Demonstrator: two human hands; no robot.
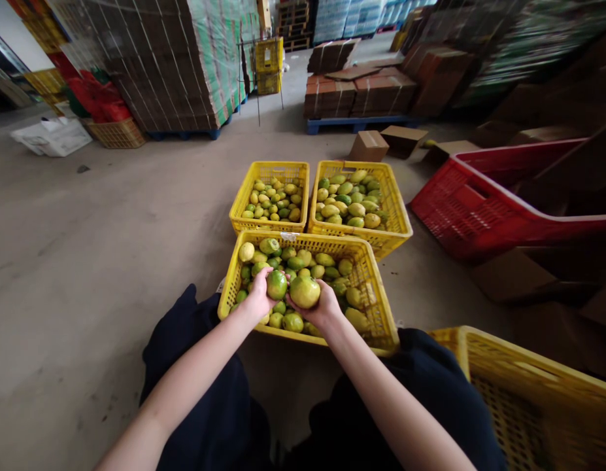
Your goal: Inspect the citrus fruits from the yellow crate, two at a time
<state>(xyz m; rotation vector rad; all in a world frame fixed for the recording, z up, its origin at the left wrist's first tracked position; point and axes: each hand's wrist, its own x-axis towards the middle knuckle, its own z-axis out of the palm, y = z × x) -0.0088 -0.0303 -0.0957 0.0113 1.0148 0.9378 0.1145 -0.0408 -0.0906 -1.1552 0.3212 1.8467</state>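
Observation:
My left hand (261, 293) is closed round a smooth green papaya-like fruit (276, 285). In my right hand (326, 306) is a larger yellow-green papaya-like fruit (304, 292). The two fruits are side by side, almost touching, with their rounded ends towards me. Both hands are over the front yellow crate (381, 307), which holds many similar green and yellow fruits (293, 322). My forearms and hands cover part of its near side. My fingers under the fruits are partly hidden.
Behind stand two more yellow crates of fruit, a left one (236, 209) and a right one (398, 206). Another yellow crate (533, 360) is close by my right leg. A red bin (472, 203) and cardboard boxes (369, 146) lie to the right. Wrapped pallet stacks (175, 65) stand farther back.

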